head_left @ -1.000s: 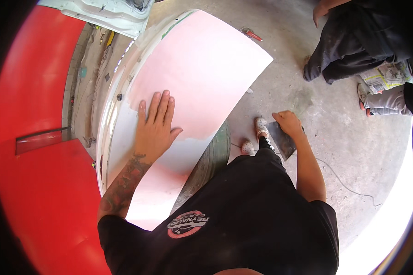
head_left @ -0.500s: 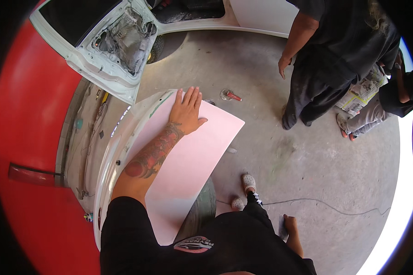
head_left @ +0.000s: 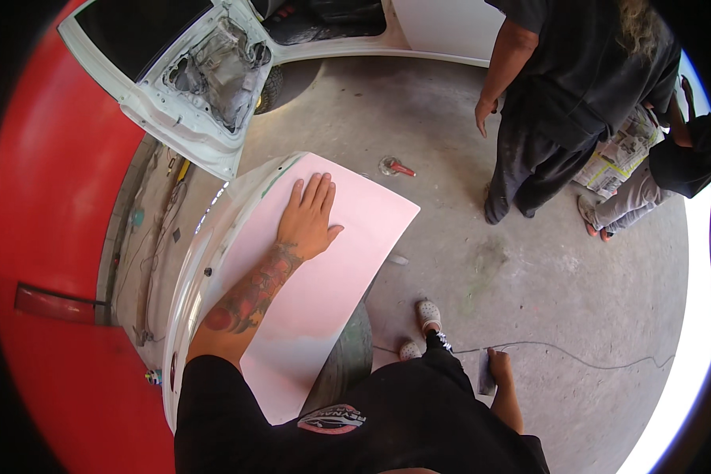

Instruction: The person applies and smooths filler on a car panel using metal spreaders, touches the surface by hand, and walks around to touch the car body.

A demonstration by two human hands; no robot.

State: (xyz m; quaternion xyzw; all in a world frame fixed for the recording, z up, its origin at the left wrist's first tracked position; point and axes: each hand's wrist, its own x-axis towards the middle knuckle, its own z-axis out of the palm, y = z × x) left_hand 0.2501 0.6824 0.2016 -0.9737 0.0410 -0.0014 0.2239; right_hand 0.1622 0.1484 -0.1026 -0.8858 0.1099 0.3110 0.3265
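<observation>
My left hand (head_left: 308, 213) lies flat, fingers out and thumb apart, on the upper part of a curved car body panel (head_left: 347, 229) coated in pink and pale primer, with a greenish streak along its left edge. The panel rests over a dark green drum-like support (head_left: 347, 363), partly hidden. My right hand (head_left: 500, 367) hangs at my right side, closed on a dark flat sheet (head_left: 486, 379) whose exact kind I cannot make out.
A white car with an open, stripped door (head_left: 205, 71) stands ahead. A red panel (head_left: 39, 197) lines the left. A red-handled tool (head_left: 401, 168) and a cable (head_left: 569, 351) lie on the floor. Two other people (head_left: 569, 87) (head_left: 683, 150) are at the right, near newspaper-covered items (head_left: 624, 154).
My left hand moved up the panel from its middle to near the far edge, then slightly back down-left. My view swung to show the car, and my right hand appears lower in view.
</observation>
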